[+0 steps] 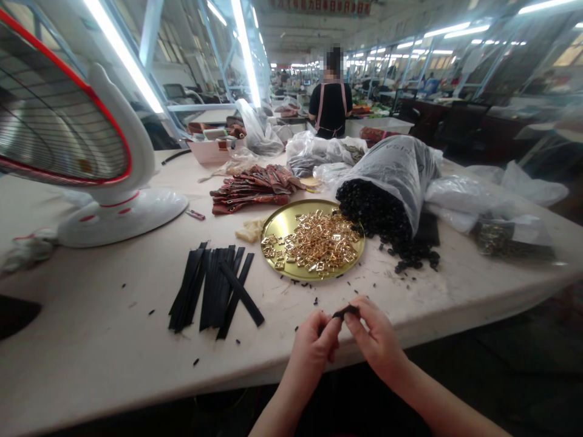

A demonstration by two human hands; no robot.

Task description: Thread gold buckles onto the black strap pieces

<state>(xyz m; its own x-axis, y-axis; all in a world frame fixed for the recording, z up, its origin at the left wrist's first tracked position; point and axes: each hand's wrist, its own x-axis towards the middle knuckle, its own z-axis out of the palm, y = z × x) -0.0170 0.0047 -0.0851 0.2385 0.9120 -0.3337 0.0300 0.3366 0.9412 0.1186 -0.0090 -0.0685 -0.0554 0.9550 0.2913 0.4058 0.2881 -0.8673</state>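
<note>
Between my two hands, just over the table's front edge, is a small dark piece (346, 312) that looks like a short black strip or loop. My left hand (317, 335) pinches one end of it, and my right hand (371, 328) grips the other with thumb and fingers. The fingers cover much of the piece. Beyond the hands lies a round gold tray (291, 211) with a heap of gold metal buckles (321, 243). Flat black strips (218, 285) lie in loose bundles to the left. Small black pieces (376, 206) spill from a clear plastic bag (401, 161) on the right.
A white fan (122, 212) with a red rim stands at the left. Behind the tray are a stack of reddish-brown pieces (255, 188) and more plastic bags (314, 152). A bag of metal parts (501, 237) lies at right. A person (331, 106) stands farther back.
</note>
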